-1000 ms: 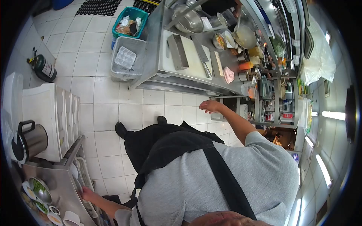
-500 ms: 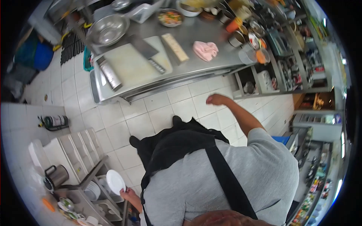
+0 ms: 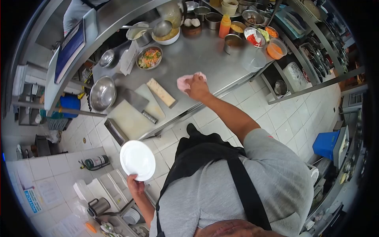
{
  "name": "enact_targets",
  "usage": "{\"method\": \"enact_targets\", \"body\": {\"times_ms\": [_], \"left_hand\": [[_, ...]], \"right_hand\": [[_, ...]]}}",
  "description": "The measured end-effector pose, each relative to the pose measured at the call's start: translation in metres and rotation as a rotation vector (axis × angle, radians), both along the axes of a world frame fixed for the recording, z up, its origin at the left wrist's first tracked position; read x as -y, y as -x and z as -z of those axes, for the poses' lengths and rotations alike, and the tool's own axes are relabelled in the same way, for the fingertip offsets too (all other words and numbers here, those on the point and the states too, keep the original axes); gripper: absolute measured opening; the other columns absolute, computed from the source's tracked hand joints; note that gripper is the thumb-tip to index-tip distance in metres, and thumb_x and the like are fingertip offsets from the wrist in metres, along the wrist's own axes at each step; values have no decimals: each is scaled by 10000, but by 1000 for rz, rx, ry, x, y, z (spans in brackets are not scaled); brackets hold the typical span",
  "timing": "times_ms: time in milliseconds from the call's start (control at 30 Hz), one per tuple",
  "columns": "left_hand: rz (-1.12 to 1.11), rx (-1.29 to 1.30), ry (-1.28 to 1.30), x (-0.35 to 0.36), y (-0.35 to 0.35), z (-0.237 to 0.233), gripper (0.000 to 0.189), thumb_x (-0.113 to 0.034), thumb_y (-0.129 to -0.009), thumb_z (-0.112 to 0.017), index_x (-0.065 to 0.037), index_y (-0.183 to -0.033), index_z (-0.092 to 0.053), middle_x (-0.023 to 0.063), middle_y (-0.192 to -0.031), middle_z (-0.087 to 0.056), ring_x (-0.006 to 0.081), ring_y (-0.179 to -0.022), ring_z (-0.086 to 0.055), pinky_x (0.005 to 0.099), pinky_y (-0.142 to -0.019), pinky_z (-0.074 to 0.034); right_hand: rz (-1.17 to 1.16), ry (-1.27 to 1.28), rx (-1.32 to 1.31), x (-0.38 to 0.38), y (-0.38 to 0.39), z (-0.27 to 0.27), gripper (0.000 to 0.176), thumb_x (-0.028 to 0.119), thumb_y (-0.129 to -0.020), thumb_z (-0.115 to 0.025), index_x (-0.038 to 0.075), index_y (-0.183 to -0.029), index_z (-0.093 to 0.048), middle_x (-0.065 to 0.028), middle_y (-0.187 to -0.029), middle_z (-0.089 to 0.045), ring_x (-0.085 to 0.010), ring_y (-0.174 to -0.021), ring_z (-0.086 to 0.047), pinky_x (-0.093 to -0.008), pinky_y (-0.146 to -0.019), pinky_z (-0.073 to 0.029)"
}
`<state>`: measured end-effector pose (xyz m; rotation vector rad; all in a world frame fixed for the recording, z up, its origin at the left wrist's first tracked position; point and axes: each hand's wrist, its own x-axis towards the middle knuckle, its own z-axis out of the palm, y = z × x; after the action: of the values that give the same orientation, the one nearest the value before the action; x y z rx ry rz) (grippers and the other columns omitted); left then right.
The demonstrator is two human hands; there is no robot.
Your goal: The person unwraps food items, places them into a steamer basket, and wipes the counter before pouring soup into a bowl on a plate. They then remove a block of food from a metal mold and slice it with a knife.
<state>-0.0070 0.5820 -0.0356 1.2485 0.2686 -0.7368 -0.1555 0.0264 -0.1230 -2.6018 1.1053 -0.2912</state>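
A white plate is gripped at its lower rim by my left hand, held out over the floor tiles. My right hand rests on a pink cloth near the front edge of the steel counter, its fingers closed on the cloth. Left of the cloth lies a long pale block. A cleaver lies across the white cutting board. A metal container stands at the board's left corner.
Behind the board are a steel bowl and a bowl of chopped vegetables. An orange squeeze bottle and tubs line the counter's back right. A steel shelf rail crosses at upper left. A fire extinguisher is at left.
My right hand has reached forward onto the counter and taken hold of the pink cloth. My left hand has brought the plate up and forward, away from the rack. The view has shifted.
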Motion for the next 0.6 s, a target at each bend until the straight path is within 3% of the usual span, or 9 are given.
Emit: {"method": "enact_targets", "body": {"times_ms": [33,67,200,267,300,333,367,500,600], "left_hand": [[86,36,20,29,-10,-11,668,-56,-745,-621,44,-1400,-542,148,-1250,-692,232,-926,-718,273,-618,-578],[128,61,104,68,-15,-23,753,-41,-739,-598,65,-1477,-490,194,-1359,-647,319,-1174,-685,406,-960,-607],[289,23,241,200,-47,-13,751,-1,-750,-577,67,-1492,-482,214,-1401,-632,356,-1326,-614,496,-1171,-488],[350,-27,296,274,-46,-2,686,-24,-787,-609,62,-1460,-510,195,-1367,-650,339,-1282,-647,488,-1137,-524],[330,-86,248,313,-36,-7,584,-57,-808,-634,46,-1378,-559,161,-1266,-683,289,-1124,-709,429,-920,-633],[467,-172,334,335,-50,32,472,-53,-812,-659,6,-1276,-598,76,-1077,-696,164,-847,-694,295,-557,-545],[382,-138,282,376,-23,14,384,-60,-818,-677,-45,-1197,-615,24,-963,-669,90,-692,-605,239,-431,-342],[243,-205,79,479,18,46,231,-12,-818,-666,-127,-1006,-598,-14,-764,-572,89,-520,-454,240,-419,-278],[217,-195,101,517,28,83,224,10,-826,-654,-107,-996,-566,9,-756,-570,104,-488,-452,242,-403,-298]], "right_hand": [[14,3,2,0,6,2,523,399,-890,-776,208,-1367,-676,-262,-1474,-511,-478,-1353,-510,-556,-1081,-489],[16,-6,9,8,17,8,507,377,-899,-769,213,-1368,-670,-248,-1452,-519,-457,-1329,-530,-541,-1072,-501],[259,-10,-123,82,57,-2,491,308,-921,-739,221,-1393,-639,-204,-1405,-545,-421,-1309,-556,-520,-1051,-523],[314,-36,-166,122,76,-6,498,297,-924,-732,225,-1405,-628,-198,-1413,-544,-418,-1322,-553,-521,-1051,-524],[310,19,-232,139,83,-7,508,289,-929,-720,227,-1422,-614,-197,-1414,-545,-418,-1344,-545,-523,-1060,-521],[306,77,-295,152,84,-9,519,282,-934,-709,230,-1439,-601,-196,-1414,-545,-418,-1366,-536,-525,-1069,-518],[305,78,-291,158,83,-8,519,282,-934,-709,230,-1439,-601,-196,-1414,-545,-418,-1366,-536,-525,-1069,-518],[165,12,-493,185,87,-14,666,374,-930,-702,227,-1552,-513,-233,-1566,-468,-439,-1470,-450,-558,-1109,-488],[42,-64,-480,202,105,-102,687,475,-922,-711,202,-1536,-568,-185,-1594,-513,-401,-1425,-540,-558,-1085,-507]]}}
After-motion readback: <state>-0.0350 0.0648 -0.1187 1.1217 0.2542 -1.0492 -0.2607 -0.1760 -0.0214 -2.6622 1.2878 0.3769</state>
